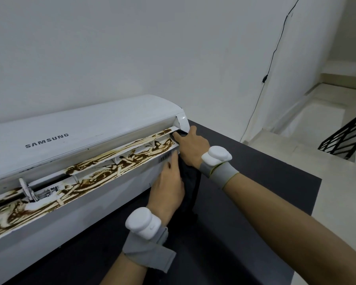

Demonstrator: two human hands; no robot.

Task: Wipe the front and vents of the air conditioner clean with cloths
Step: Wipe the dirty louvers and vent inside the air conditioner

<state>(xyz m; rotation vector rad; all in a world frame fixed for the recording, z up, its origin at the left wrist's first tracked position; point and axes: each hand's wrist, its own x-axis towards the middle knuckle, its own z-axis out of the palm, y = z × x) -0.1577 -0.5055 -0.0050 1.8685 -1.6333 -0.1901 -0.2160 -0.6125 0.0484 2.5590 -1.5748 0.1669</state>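
Dirt in brown streaks covers the long vent (90,175) of the white Samsung air conditioner (70,128), which lies on a dark tabletop (255,182) with its front turned up. Near the right end of the unit, the left hand (169,188) rests flat on the panel just below the vent. Its fingers (173,161) are straight and pressed together, and they reach up to a small barcode label (164,156). A black cloth (190,182) hangs between the two hands. The right hand (192,145) grips the top of this cloth and pushes it into the right corner of the vent; its fingers are curled around the cloth and mostly hidden. Both wrists carry a white device on a grey band (144,223). Further right, a thin black cable (273,54) runs down the wall, near pale stairs (317,112) and a black railing (345,136).
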